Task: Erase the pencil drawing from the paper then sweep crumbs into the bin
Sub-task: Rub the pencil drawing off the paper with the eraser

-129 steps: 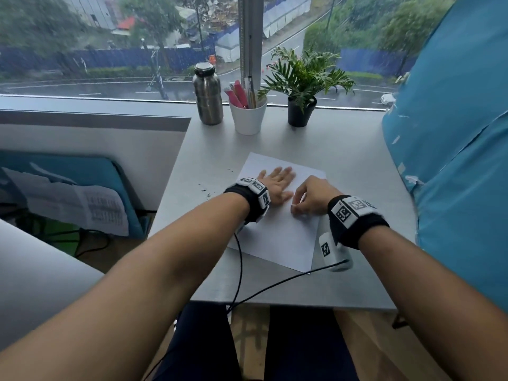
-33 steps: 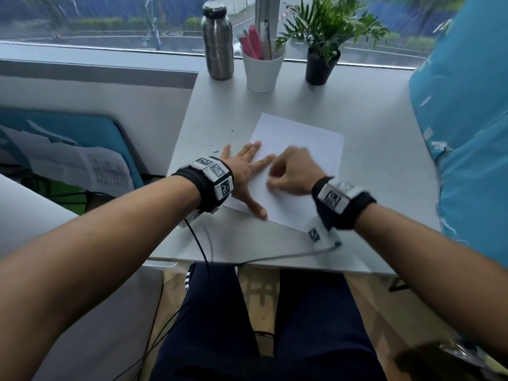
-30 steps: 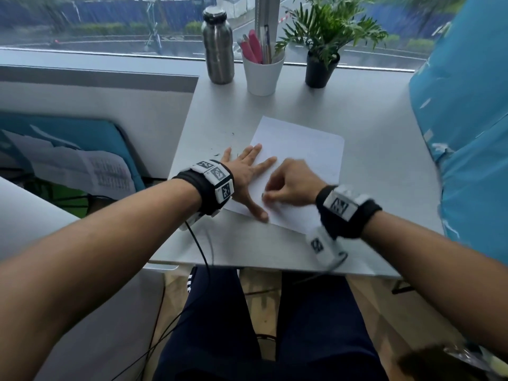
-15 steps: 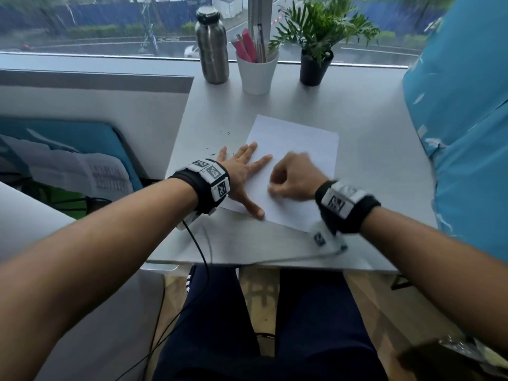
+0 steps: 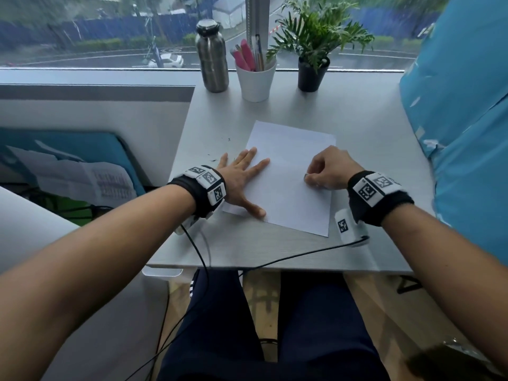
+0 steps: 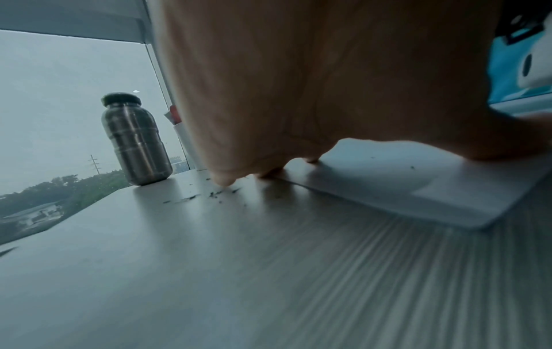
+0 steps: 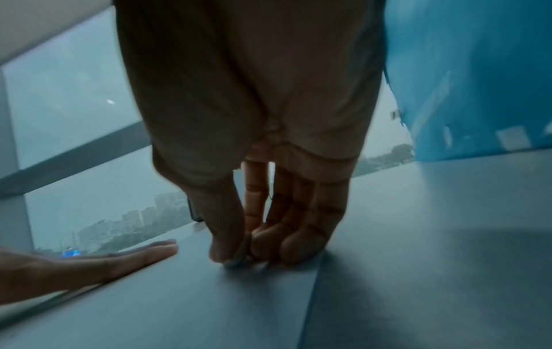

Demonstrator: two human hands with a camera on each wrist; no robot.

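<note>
A white sheet of paper lies on the grey desk; I see no pencil marks on it. My left hand lies flat with spread fingers on the sheet's left edge and holds it down. My right hand is curled at the sheet's right side and pinches a small grey eraser between thumb and fingertips, pressed to the paper. In the right wrist view the eraser barely shows under the fingertips. Dark eraser crumbs lie on the desk left of the paper, near my left little finger.
A steel bottle, a white cup of pens and a potted plant stand along the window edge. A blue padded surface rises at the right. Papers on a blue folder lie below the desk's left side. No bin shows.
My right hand has slid with the eraser from the middle of the sheet, close to my left fingers, to the sheet's right side. The left hand stays flat on the left edge.
</note>
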